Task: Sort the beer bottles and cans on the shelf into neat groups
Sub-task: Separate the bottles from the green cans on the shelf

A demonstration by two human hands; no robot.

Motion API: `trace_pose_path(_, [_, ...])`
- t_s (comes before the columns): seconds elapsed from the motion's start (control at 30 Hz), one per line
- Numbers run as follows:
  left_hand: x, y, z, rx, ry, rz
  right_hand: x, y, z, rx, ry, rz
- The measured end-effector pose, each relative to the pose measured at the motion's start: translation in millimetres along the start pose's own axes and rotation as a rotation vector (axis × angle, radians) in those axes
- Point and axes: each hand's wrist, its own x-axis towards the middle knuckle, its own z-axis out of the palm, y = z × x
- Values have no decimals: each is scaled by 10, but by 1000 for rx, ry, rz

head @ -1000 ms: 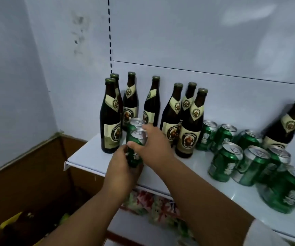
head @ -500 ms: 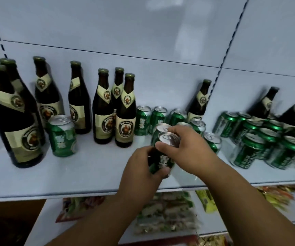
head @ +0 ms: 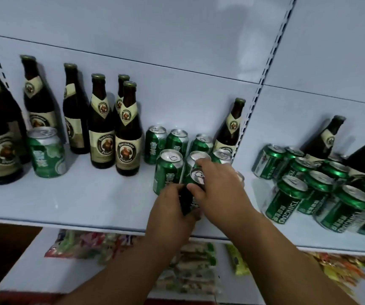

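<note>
While I lower this green beer can (head: 196, 183) with both hands, my left hand (head: 170, 213) is curled round its lower body and my right hand (head: 220, 190) pinches its rim from above. It sits at the front of the can cluster (head: 178, 148), just behind and left of my grip. A careless nudge could knock the neighbouring can (head: 168, 170), which touches my left knuckles, or I could set mine too near the shelf (head: 78, 201) edge just below my wrists, where it might tip off. One stray can (head: 46, 151) waits among the Franziskaner bottles (head: 127, 133), far left. Half a second ago I held the can higher and nearer me; it has since moved in against the cluster.
</note>
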Motion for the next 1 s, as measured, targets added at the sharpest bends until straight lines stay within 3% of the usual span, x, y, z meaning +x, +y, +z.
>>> trace_pose_path(0.3, [-152,105,-207,77,106,-38,140,-181,155,125,157,-206])
trace_pose_path(0.6, [-141,-510,-1426,102,491,-231,537,-1331,509,368,9,-366])
trace_pose_path(0.83, [129,-1090,-2071,70,492,-243,1184,-2362,939,412,-150,-379])
trace_pose_path(1.0, [223,-1181,-2252,-8,465,-209,1259,-2544,1167,429,-184,-297])
